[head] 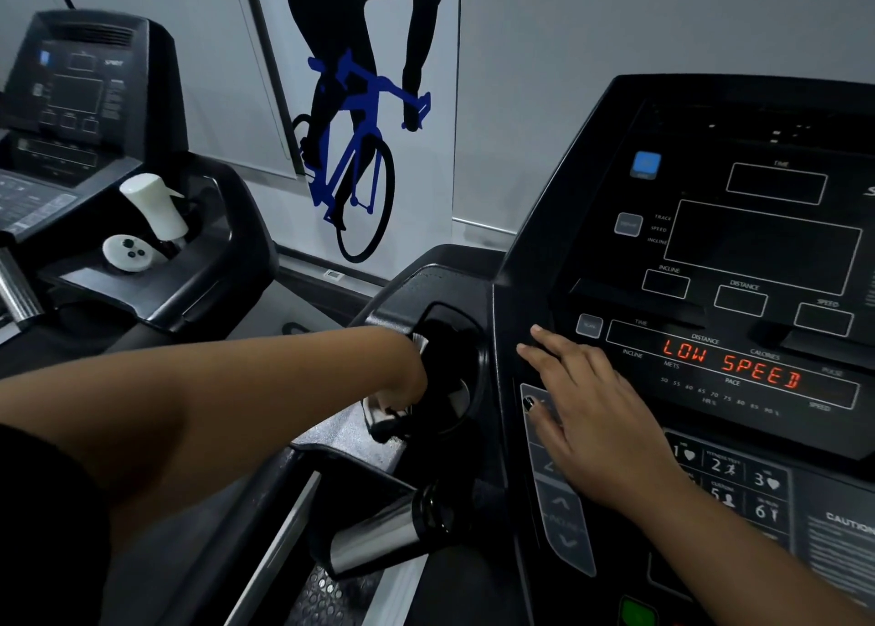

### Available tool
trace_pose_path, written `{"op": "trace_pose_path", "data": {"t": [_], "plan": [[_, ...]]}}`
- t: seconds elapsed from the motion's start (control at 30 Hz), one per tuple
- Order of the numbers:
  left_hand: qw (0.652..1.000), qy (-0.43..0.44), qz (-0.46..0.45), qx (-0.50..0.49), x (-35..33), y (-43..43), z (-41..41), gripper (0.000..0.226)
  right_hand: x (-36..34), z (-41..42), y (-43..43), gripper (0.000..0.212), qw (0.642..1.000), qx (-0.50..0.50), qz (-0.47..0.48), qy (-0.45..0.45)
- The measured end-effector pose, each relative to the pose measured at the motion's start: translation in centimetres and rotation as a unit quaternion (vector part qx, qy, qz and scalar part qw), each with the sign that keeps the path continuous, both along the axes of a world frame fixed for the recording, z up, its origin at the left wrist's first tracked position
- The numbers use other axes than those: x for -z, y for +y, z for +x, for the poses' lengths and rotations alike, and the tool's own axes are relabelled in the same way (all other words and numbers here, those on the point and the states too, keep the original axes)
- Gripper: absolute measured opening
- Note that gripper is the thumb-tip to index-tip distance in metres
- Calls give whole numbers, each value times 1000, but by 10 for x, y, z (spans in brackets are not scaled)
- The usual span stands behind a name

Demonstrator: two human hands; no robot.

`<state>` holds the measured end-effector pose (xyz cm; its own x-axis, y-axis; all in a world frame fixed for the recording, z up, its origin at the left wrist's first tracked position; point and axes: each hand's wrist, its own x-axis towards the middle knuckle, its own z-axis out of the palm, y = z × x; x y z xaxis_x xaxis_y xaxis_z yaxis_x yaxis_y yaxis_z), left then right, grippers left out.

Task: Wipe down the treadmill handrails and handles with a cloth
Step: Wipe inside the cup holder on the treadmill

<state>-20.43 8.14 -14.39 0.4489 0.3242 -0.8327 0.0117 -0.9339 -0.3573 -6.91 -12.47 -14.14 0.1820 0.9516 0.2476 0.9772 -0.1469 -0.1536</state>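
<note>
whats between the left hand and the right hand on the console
In the head view, only the cup holder rim and the console side edge separate the left hand from the right hand; nothing loose.

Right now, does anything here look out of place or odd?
On the next treadmill, a white spray bottle leans tilted in the cup holder, beside a round white gadget on the tray. Nothing looks spilled or broken.

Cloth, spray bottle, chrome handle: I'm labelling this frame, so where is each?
cloth (376, 412), head view, its pale lower fold.
spray bottle (154, 206), head view, its white body.
chrome handle (374, 538), head view, middle of its shiny barrel.
</note>
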Motion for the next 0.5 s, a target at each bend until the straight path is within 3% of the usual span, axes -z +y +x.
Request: {"op": "trace_pose_path", "data": {"t": [0.13,0.33,0.5], "plan": [[996,-31,61,55,7,3,1,25,0,0,0,57,1000,1,6,5],[976,-54,148,148,12,-11,5,41,1,0,1,57,1000,1,4,-4],[989,-50,101,98,6,-27,10,43,2,0,-1,56,1000,5,7,-3]]}}
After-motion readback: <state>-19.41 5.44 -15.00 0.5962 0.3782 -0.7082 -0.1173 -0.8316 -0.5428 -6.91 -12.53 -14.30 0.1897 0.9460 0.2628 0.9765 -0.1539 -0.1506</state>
